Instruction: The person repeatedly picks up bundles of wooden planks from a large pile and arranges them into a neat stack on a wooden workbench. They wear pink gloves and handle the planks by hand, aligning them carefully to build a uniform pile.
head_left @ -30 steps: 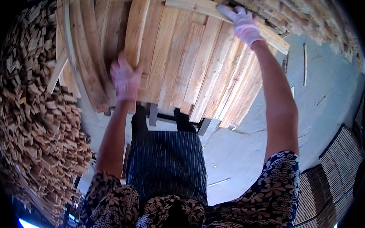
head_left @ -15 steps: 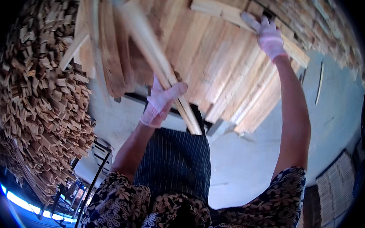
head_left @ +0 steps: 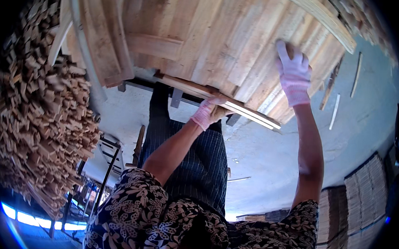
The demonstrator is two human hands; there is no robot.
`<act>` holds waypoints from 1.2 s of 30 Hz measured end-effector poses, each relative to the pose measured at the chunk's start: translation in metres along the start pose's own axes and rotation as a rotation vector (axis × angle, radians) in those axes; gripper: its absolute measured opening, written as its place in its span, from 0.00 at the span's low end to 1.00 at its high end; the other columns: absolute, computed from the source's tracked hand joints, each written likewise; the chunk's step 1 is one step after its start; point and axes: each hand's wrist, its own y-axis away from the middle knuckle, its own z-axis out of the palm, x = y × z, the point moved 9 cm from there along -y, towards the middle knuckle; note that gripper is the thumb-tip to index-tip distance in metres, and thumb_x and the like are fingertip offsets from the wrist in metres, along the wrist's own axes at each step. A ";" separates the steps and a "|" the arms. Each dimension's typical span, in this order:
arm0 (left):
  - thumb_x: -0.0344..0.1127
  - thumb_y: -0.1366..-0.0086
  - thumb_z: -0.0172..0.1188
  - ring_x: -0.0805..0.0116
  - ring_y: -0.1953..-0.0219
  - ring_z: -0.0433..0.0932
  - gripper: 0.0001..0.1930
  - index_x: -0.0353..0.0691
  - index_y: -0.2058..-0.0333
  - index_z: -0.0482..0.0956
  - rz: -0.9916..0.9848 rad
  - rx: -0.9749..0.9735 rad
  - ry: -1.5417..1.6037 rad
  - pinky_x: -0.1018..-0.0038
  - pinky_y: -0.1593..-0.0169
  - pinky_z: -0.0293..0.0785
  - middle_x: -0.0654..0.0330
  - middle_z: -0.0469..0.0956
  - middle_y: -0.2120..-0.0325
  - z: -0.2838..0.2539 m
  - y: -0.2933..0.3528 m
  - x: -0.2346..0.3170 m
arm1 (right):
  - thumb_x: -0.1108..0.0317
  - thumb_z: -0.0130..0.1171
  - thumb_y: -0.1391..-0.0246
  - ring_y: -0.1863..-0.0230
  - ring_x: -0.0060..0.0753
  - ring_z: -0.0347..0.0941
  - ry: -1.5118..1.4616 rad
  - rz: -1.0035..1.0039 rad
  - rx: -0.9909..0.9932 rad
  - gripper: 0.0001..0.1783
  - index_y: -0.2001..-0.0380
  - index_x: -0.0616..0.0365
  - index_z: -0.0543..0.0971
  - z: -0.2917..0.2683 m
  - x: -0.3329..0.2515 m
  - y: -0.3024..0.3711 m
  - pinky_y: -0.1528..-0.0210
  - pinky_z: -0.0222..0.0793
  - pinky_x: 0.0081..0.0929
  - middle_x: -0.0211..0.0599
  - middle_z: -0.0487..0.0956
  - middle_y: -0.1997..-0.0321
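My left hand [head_left: 210, 111], in a pale pinkish work glove, is closed round a pair of narrow wooden strips [head_left: 253, 114]. They run slantwise along the near edge of a surface of side-by-side wooden boards [head_left: 212, 40]. My right hand [head_left: 294, 73], gloved alike, hovers over or rests on the right part of these boards; which one I cannot tell. Its fingers are apart and bent, with nothing visible in them. A longer wooden slat [head_left: 324, 21] lies across the far right of the boards. One short flat piece [head_left: 153, 46] lies on their left part.
A tall heap of cut wood pieces [head_left: 39, 126] fills the left side. Long curved planks [head_left: 98, 35] stand at the boards' left end. Thin offcuts [head_left: 356, 74] lie on the grey floor [head_left: 269, 158] at right. Bundled stacks [head_left: 365, 194] stand lower right.
My left hand has swung the strips from a steep tilt to lie along the boards' near edge. My right hand has left the far slat and come nearer. The view has shifted.
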 end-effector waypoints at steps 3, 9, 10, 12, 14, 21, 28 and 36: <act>0.23 0.40 0.63 0.45 0.45 0.77 0.18 0.27 0.51 0.72 -0.090 0.003 0.060 0.43 0.37 0.74 0.42 0.76 0.50 -0.013 0.000 -0.014 | 0.54 0.62 0.41 0.38 0.55 0.65 -0.160 -0.072 0.053 0.33 0.33 0.29 0.67 -0.015 -0.018 0.007 0.38 0.66 0.54 0.42 0.64 0.35; 0.24 0.40 0.65 0.55 0.46 0.80 0.22 0.30 0.47 0.72 -0.186 -0.110 0.015 0.59 0.43 0.81 0.49 0.78 0.51 0.015 0.077 -0.041 | 0.49 0.69 0.50 0.39 0.57 0.68 -0.739 -0.404 -0.672 0.42 0.31 0.32 0.67 0.013 -0.122 0.177 0.37 0.68 0.46 0.49 0.69 0.40; 0.23 0.41 0.65 0.57 0.47 0.80 0.22 0.30 0.47 0.72 -0.252 -0.131 0.000 0.62 0.43 0.81 0.49 0.78 0.51 0.021 0.085 -0.047 | 0.50 0.69 0.50 0.43 0.56 0.71 -0.775 -0.306 -0.784 0.42 0.31 0.28 0.66 0.019 -0.124 0.196 0.42 0.71 0.46 0.47 0.71 0.45; 0.26 0.40 0.66 0.56 0.44 0.78 0.25 0.33 0.44 0.72 -0.201 -0.162 -0.102 0.61 0.38 0.76 0.50 0.78 0.49 0.034 0.084 -0.045 | 0.55 0.65 0.48 0.48 0.52 0.72 -0.596 -0.399 -0.454 0.39 0.32 0.23 0.65 0.006 -0.121 0.187 0.47 0.72 0.46 0.44 0.70 0.48; 0.33 0.38 0.66 0.57 0.42 0.77 0.25 0.41 0.42 0.71 0.045 -0.017 -0.227 0.55 0.38 0.75 0.53 0.77 0.48 0.039 0.075 0.003 | 0.59 0.60 0.46 0.51 0.48 0.72 -0.319 -0.445 -0.119 0.36 0.33 0.19 0.66 -0.005 -0.114 0.180 0.50 0.72 0.46 0.42 0.70 0.50; 0.39 0.38 0.67 0.54 0.50 0.78 0.25 0.47 0.44 0.69 0.279 0.164 -0.390 0.57 0.52 0.80 0.54 0.76 0.53 0.040 0.073 0.193 | 0.67 0.55 0.48 0.47 0.48 0.69 -0.263 -0.414 0.237 0.32 0.41 0.18 0.74 0.024 -0.090 0.122 0.39 0.61 0.58 0.40 0.69 0.42; 0.42 0.40 0.71 0.48 0.41 0.72 0.31 0.42 0.42 0.69 0.297 0.416 -0.408 0.45 0.46 0.78 0.50 0.71 0.45 0.040 0.064 0.197 | 0.67 0.54 0.46 0.46 0.45 0.68 -0.115 -0.392 0.407 0.36 0.37 0.12 0.66 0.024 -0.120 0.113 0.41 0.63 0.54 0.42 0.69 0.45; 0.36 0.38 0.66 0.60 0.51 0.78 0.29 0.41 0.39 0.69 0.247 0.289 -0.846 0.66 0.48 0.78 0.53 0.76 0.52 0.089 0.197 0.179 | 0.67 0.52 0.44 0.43 0.52 0.68 -0.162 -0.337 0.207 0.31 0.40 0.20 0.72 0.002 -0.124 0.121 0.38 0.63 0.59 0.44 0.69 0.42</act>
